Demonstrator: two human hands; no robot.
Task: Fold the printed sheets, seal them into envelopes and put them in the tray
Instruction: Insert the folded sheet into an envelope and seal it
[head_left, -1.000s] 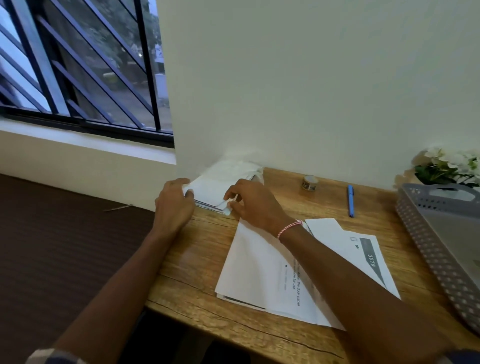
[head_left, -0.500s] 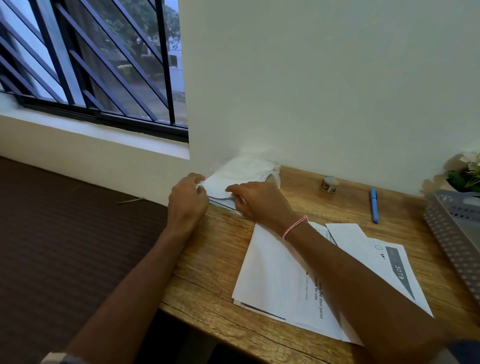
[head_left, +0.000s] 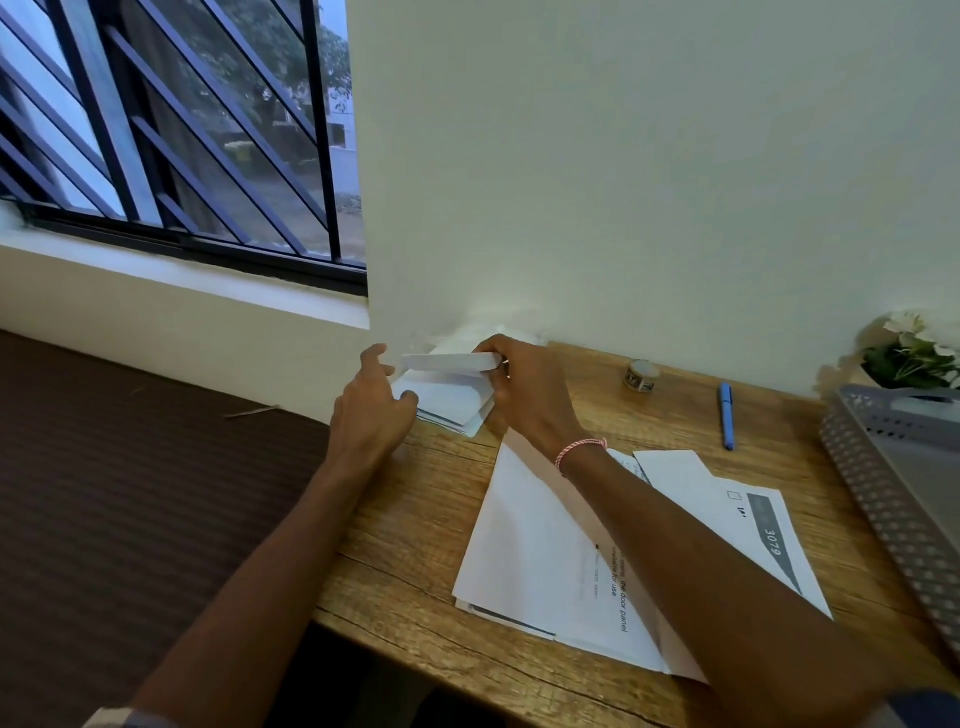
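A: What differs on the worktop since half a second ago?
B: The tray, far right of the envelope stack, and the printed sheets, just right of it and nearer the person, lie as before. The right hand now pinches a top bundle, lifted just above the stack. The left hand, at the stack's left, has its fingers spread, thumb on the lower envelopes.
A: Any writing?
B: "3079" and "the door panel" on the sheets.
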